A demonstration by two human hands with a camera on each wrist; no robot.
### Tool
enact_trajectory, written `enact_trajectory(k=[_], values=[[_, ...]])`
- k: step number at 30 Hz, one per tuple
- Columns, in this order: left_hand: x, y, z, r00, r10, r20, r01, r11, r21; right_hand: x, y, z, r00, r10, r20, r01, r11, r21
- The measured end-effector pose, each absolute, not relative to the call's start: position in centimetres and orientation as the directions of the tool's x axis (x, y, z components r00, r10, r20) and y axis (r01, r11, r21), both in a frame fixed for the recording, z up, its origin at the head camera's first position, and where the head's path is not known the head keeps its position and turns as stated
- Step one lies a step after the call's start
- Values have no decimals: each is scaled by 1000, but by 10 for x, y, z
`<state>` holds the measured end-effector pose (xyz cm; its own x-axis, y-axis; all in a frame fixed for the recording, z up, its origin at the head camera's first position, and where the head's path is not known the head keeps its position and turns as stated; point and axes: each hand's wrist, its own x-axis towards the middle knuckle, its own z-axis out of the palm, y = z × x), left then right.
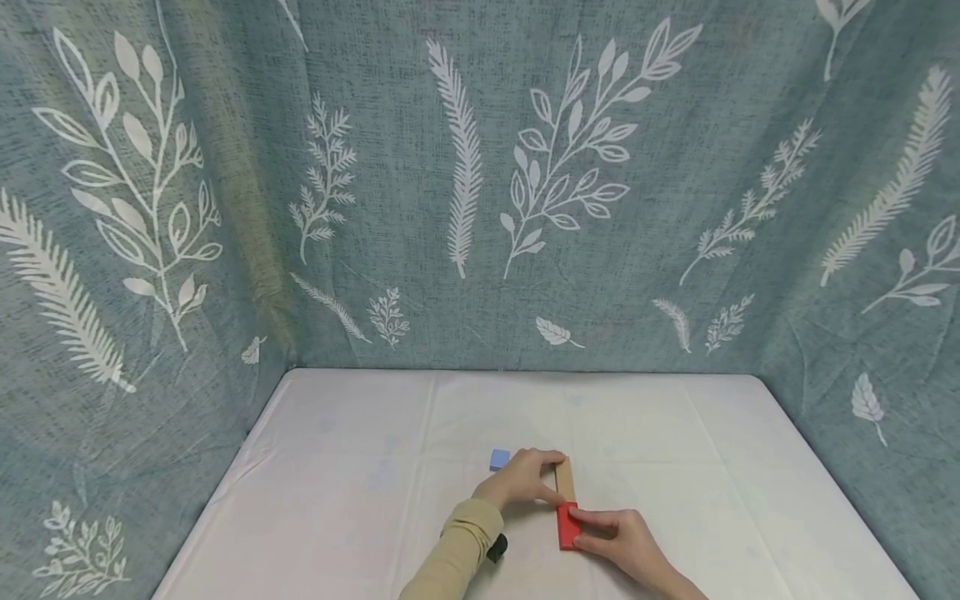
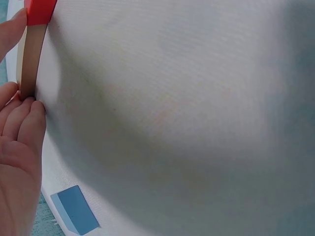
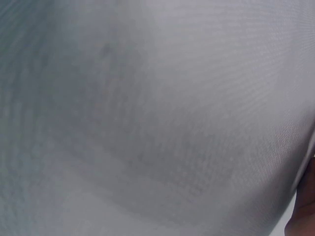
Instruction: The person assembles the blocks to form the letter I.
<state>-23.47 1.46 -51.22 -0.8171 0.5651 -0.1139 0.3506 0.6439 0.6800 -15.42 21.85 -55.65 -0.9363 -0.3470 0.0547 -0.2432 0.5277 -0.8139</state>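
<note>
A plain wooden block (image 1: pixel 565 479) and a red block (image 1: pixel 566 535) lie end to end in one line on the white tablecloth. My left hand (image 1: pixel 522 478) spans the wooden block: its fingers are at the far end, its thumb close to the joint with the red one. The left wrist view shows the wooden block (image 2: pixel 33 59) on its narrow side, meeting the red block (image 2: pixel 40 12). My right hand (image 1: pixel 628 543) pinches the red block between thumb and fingers from the right. In the right wrist view only a bit of the hand (image 3: pixel 304 206) shows.
A small blue block (image 1: pixel 499 460) sits just left of my left hand, also seen as a blue block (image 2: pixel 75 210) in the left wrist view. White cloth (image 1: pixel 360 467) covers the table. A patterned teal curtain (image 1: pixel 405 167) closes off the back and sides.
</note>
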Motion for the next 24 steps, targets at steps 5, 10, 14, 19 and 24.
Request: enact_trajectory(k=[5,10,14,19,24], values=[[-234,15,-512,-816,568,-109,358,644,676,-153,217,-556,-937,-345,62,-248,527,-813],[-235,13,-513,-810,578,-97,374,638,673,-153,215,-553,-940,-337,52,-237,535,-811],[-235,13,-513,-806,584,-100,377,636,674,-153,214,-551,-948,-319,16,-197,542,-817],[-235,12,-511,-807,581,-109,368,638,677,-154,214,-547,-952,-307,-1,-173,540,-824],[-233,12,-511,-812,570,-122,348,642,683,-157,211,-544,-960,-278,-5,-145,516,-844]])
